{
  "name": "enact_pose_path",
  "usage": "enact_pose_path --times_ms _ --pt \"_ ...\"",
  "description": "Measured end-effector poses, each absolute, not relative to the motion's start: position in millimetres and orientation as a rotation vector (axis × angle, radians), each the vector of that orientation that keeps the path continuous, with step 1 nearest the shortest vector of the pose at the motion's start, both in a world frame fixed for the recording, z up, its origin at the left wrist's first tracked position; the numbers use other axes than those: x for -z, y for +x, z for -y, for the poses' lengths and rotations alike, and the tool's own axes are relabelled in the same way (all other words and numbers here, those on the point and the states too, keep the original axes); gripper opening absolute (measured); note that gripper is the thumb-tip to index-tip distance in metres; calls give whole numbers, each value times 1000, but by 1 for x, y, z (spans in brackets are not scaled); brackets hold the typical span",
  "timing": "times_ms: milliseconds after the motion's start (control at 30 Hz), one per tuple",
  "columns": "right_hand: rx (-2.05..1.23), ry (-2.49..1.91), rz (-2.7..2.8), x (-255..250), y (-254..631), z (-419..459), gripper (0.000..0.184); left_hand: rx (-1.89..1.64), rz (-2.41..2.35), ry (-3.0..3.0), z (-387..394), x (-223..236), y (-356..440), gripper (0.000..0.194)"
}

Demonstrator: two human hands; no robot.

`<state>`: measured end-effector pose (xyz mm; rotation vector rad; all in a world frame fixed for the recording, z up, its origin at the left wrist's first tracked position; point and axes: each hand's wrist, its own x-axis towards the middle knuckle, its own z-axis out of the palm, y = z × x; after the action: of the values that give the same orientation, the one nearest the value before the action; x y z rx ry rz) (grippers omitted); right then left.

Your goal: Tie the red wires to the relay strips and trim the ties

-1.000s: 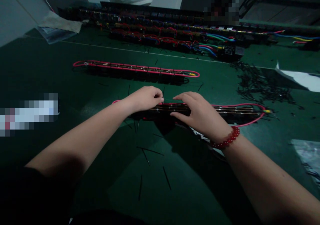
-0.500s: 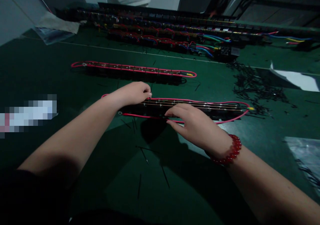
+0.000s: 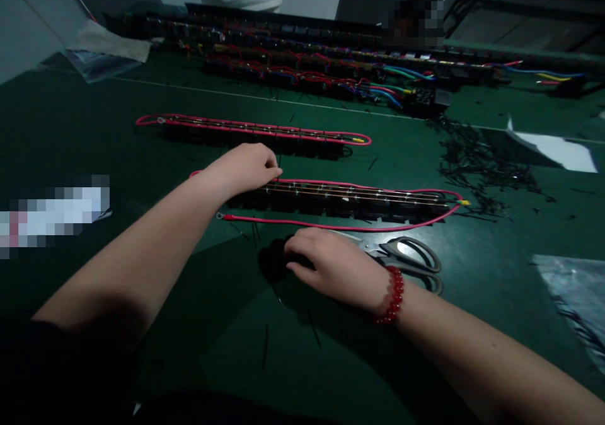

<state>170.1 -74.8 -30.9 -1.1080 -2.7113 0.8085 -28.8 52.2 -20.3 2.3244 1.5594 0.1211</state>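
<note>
A long black strip of components with a pink wire looped round it lies across the green table in front of me. My left hand rests at its left end with the fingers pinched on a thin black tie standing up there. My right hand, with a red bead bracelet, lies on the table below the strip. Its fingers are curled down near loose black ties, and what they hold, if anything, is hidden. Grey-handled scissors lie just right of that hand.
A second pink-wired strip lies further back. Longer strips with coloured wires run along the far side. A heap of cut black tie ends sits at the right, with plastic bags near the right edge. Someone in white stands behind the table.
My right hand has left the strip and come down toward me onto the table beside the scissors. My left hand stays pinched at the strip's left end.
</note>
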Motion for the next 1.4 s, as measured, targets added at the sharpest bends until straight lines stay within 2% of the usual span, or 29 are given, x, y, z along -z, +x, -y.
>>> enact_pose_path --times_ms 233,700,800,1033,1167,1400 --pt "-707 -1039 2782 38 143 86 12 -98 -1660 2388 -43 2 -26 28" --pt "-465 -954 2905 35 128 91 20 -119 -1676 2432 -26 -16 -21 27" --pt "-548 -1082 2781 26 139 86 20 -133 -1670 2442 -25 -18 -22 26" --pt "-669 -1257 2150 0 194 54 2 -161 -1568 2439 -28 -14 -23 23" --pt "-773 -1269 1792 -2 217 38 12 -310 -1410 2448 -26 -6 -18 24" --pt "-566 -1243 1798 11 233 23 16 -419 -1219 2489 -26 15 12 23"
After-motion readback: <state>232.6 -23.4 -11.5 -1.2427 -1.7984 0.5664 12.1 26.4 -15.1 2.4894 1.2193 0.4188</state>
